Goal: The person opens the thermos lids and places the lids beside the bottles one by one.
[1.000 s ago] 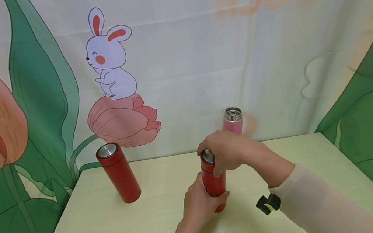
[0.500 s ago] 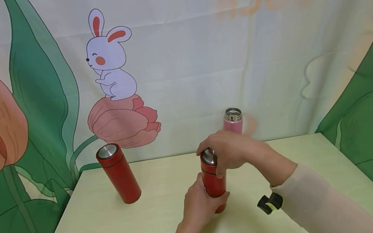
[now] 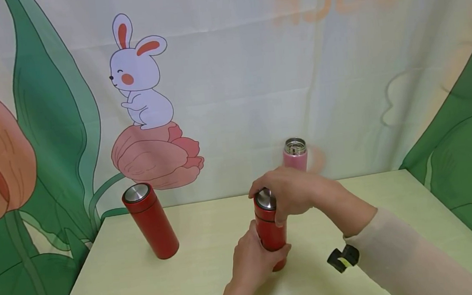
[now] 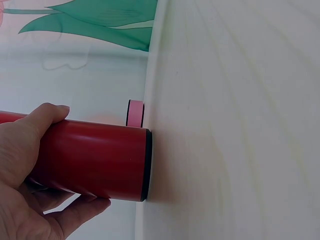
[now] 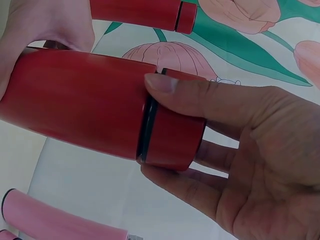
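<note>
Plain red and pink, printed green and orange.
In the left hand [image 3: 252, 261] and right hand [image 3: 292, 190] was a red cylindrical flask [image 3: 273, 234], black-ringed and silver-topped; left of them stood a second red, silver-topped cylinder [image 3: 153, 225]. A pink, silver-mouthed cylinder [image 3: 296, 162] stood beyond them. Behind both hands, white fabric [image 3: 230, 87] bore green leaves [image 3: 47, 89], an orange tulip [image 3: 0, 154], a white rabbit [image 3: 148, 103].

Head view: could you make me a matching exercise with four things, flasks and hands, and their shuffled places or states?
Things:
1. Pink cylindrical flask
2. Left hand
3. Unheld red cylindrical flask
4. Right hand

Matches:
A. Round the lower body of the held red cylindrical flask
B. On the left side of the pale table
C. Gripping the held flask's red lid
D. Open-mouthed, partly hidden behind a hand

Pairs: 1-D, 2-A, 3-B, 4-C.
</note>
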`<state>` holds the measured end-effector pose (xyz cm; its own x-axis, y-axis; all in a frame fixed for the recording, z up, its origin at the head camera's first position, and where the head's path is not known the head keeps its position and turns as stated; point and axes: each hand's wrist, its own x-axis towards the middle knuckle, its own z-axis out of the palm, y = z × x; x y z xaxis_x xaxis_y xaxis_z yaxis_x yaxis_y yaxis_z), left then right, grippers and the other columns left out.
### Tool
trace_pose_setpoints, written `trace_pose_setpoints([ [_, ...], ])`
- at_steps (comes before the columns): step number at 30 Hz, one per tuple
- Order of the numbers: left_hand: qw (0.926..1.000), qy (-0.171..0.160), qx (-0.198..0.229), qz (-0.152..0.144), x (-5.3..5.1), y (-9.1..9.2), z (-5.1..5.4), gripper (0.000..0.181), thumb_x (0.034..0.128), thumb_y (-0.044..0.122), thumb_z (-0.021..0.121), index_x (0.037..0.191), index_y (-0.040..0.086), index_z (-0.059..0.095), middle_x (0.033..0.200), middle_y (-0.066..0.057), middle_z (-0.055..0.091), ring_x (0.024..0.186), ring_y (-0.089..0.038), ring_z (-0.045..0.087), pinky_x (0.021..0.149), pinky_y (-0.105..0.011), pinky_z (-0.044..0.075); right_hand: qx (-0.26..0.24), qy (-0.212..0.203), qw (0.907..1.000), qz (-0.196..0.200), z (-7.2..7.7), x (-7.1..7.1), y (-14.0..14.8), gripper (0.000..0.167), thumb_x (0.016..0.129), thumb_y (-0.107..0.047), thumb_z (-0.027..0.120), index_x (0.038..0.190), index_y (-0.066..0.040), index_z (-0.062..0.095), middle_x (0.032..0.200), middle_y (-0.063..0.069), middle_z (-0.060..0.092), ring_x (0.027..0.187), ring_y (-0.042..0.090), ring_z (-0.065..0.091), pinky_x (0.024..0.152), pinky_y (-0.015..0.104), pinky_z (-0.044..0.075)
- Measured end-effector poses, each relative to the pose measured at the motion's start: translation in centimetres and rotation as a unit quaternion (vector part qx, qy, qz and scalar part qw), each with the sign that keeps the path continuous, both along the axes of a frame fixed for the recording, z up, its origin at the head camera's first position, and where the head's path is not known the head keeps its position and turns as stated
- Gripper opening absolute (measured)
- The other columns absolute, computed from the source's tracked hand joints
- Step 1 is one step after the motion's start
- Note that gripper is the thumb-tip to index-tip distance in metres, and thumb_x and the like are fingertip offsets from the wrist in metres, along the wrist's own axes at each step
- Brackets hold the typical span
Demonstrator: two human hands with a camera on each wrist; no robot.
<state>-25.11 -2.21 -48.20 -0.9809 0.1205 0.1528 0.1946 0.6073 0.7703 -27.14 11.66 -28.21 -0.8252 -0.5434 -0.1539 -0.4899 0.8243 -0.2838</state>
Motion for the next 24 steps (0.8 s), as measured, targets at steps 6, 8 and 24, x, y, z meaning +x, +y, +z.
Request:
trace_pose_setpoints([
  [6, 1.0000, 0.003, -0.001, 0.002, 0.0, 0.0, 0.1, 0.064, 0.0793, 0.044, 0.087, 0.125, 0.015, 0.053, 0.111, 0.001, 0.073, 0.097, -0.016, 0.070, 0.085, -0.040, 0.059, 0.004, -0.010, 0.9999, -0.002, -0.2, -0.2, 0.1, 0.070, 0.073, -0.009, 0.092, 0.136, -0.022, 0.063, 0.126, 0.001, 0.066, 0.114, 0.021, 0.062, 0.087, 0.037, 0.058],
  [8, 1.0000, 0.001, 0.000, 0.003, 0.0, 0.1, 0.0, 0.064, 0.0795, 0.045, 0.087, 0.126, 0.015, 0.053, 0.112, 0.002, 0.073, 0.098, -0.016, 0.069, 0.086, -0.040, 0.059, 0.004, -0.013, 0.9999, -0.003, -0.3, -0.2, 0.2, 0.073, 0.073, -0.013, 0.092, 0.139, -0.022, 0.061, 0.125, 0.001, 0.065, 0.113, 0.020, 0.062, 0.087, 0.036, 0.058],
  [24, 0.9999, -0.001, 0.014, 0.000, -0.5, 0.1, -0.1, 0.070, 0.0805, 0.043, 0.087, 0.134, 0.017, 0.051, 0.121, 0.001, 0.071, 0.109, -0.020, 0.068, 0.089, -0.044, 0.060, 0.082, 0.014, 0.9929, -0.085, 1.1, 0.6, -1.0, 0.071, 0.076, -0.065, 0.083, 0.122, -0.013, 0.065, 0.102, -0.002, 0.069, 0.097, 0.018, 0.064, 0.080, 0.035, 0.056],
])
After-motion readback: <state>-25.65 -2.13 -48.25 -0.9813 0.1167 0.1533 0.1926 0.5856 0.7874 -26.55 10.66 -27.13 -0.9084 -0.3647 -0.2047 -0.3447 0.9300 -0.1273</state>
